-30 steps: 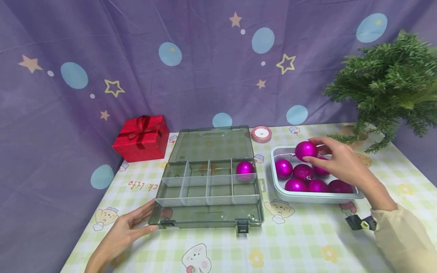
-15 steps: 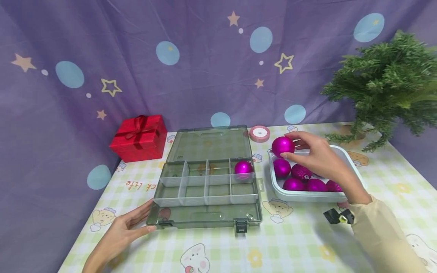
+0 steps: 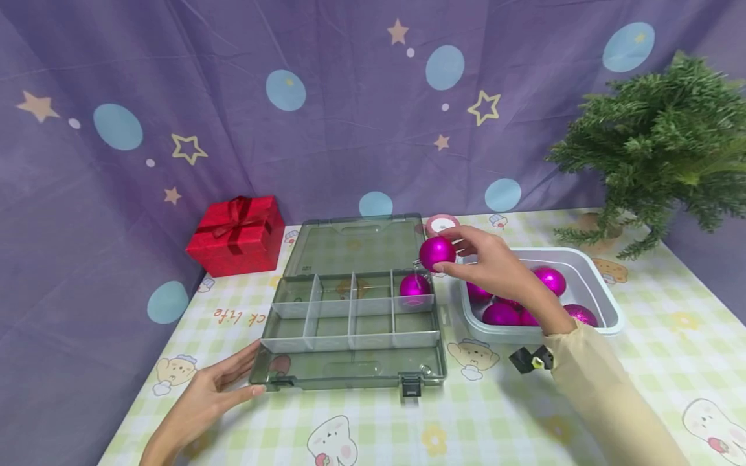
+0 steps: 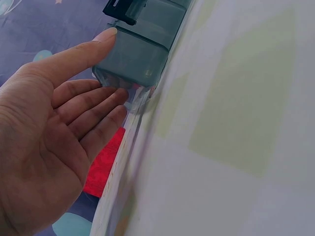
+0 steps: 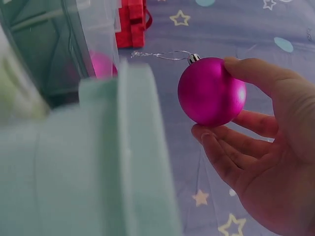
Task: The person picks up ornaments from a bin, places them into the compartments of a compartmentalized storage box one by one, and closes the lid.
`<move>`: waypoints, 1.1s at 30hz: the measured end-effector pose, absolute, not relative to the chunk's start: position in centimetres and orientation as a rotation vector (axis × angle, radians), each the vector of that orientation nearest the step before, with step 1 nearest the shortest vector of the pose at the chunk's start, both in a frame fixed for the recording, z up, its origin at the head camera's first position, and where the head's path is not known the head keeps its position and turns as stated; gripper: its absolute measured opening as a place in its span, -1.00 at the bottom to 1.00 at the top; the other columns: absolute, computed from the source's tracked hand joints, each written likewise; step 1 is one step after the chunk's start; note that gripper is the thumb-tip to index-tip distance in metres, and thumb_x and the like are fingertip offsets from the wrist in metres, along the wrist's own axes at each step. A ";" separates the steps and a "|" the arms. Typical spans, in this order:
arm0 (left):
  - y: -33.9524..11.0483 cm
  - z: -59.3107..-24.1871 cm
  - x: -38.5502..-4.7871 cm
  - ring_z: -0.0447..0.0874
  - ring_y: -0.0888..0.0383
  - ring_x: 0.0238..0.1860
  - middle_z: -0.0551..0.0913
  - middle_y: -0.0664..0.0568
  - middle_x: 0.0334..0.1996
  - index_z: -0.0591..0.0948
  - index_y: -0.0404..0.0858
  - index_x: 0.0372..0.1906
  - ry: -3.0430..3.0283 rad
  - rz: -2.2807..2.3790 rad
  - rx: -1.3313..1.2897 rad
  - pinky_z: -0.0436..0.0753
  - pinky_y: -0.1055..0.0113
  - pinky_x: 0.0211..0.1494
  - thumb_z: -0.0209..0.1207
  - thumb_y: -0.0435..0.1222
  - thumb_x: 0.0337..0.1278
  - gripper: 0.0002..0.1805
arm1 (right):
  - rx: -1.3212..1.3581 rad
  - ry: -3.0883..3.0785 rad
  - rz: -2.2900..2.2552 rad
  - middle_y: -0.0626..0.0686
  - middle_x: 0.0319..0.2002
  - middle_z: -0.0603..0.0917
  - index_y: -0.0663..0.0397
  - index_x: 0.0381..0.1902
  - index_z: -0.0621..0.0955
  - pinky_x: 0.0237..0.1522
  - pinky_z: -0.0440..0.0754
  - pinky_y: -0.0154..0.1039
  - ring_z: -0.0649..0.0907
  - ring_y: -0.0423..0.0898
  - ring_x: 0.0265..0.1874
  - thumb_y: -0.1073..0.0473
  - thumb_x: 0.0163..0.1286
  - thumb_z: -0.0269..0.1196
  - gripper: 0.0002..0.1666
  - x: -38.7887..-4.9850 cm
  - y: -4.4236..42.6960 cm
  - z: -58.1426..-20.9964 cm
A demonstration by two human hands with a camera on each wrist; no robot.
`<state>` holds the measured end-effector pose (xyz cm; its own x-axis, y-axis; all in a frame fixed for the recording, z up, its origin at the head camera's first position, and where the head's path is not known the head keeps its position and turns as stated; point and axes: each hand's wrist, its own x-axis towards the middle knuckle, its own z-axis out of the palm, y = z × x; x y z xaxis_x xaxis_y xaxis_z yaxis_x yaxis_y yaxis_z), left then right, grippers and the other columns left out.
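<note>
A shiny magenta Christmas ball (image 3: 437,253) is pinched between the thumb and fingers of my right hand (image 3: 489,262), just right of the divided box. Its silver cap and hanging loop show in the right wrist view (image 5: 211,92). The clear grey-green divided box (image 3: 373,323) lies with its lid (image 3: 358,246) folded back. One magenta ball (image 3: 414,287) sits in its back right compartment. My left hand (image 3: 204,398) rests against the box's front left corner, fingers extended, thumb at the front edge (image 4: 74,113).
A pale blue tub (image 3: 609,317) with several magenta balls stands right of the box. Behind are a pink ribbon spool (image 3: 441,224), partly hidden, and a small green tree (image 3: 658,149). A red gift box (image 3: 237,236) stands back left.
My right hand has carried the ball leftward from over the tub to beside the box's back right corner. My left hand has stayed in place.
</note>
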<state>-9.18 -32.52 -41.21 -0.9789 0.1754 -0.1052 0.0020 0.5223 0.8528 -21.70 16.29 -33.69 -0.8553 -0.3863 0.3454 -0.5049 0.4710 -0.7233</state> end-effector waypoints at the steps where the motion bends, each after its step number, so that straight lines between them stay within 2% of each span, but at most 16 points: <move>1: -32.5 -41.2 -9.2 0.37 -0.10 0.39 0.41 -0.20 0.45 0.36 -0.28 0.55 2.580 1.447 0.151 0.58 0.51 0.16 0.45 -0.16 0.23 -0.16 | 0.795 -2.576 1.344 0.19 0.12 0.69 0.25 0.30 0.58 0.12 0.67 0.11 0.71 0.14 0.01 0.17 0.29 0.52 -0.34 -21.8 15.9 -33.8; 18: -32.6 -41.3 -9.2 0.42 -0.04 0.36 0.44 -0.20 0.43 0.38 -0.28 0.54 2.621 1.415 0.174 0.57 0.53 0.15 0.46 -0.15 0.23 -0.16 | 0.857 -2.632 1.410 0.21 0.04 0.69 0.35 0.26 0.57 0.12 0.69 0.03 0.71 0.14 -0.01 0.17 0.29 0.51 -0.34 -23.7 9.2 -34.8; 26: -32.7 -41.3 -9.2 0.43 0.44 0.26 0.42 -0.17 0.44 0.38 -0.29 0.54 2.610 1.425 0.181 0.57 0.52 0.17 0.46 -0.14 0.21 -0.15 | 0.918 -2.659 1.397 0.23 0.10 0.68 0.34 0.27 0.56 0.15 0.67 0.00 0.70 0.16 0.05 0.17 0.31 0.51 -0.34 -23.9 8.0 -35.2; 33: -32.7 -41.3 -9.3 0.41 0.50 0.25 0.38 -0.20 0.47 0.36 -0.30 0.55 2.573 1.465 0.184 0.57 0.52 0.18 0.44 -0.19 0.25 -0.16 | 0.903 -2.691 1.388 0.23 0.19 0.64 0.28 0.31 0.56 0.19 0.64 -0.01 0.67 0.20 0.12 0.12 0.34 0.50 -0.33 -23.6 8.4 -35.1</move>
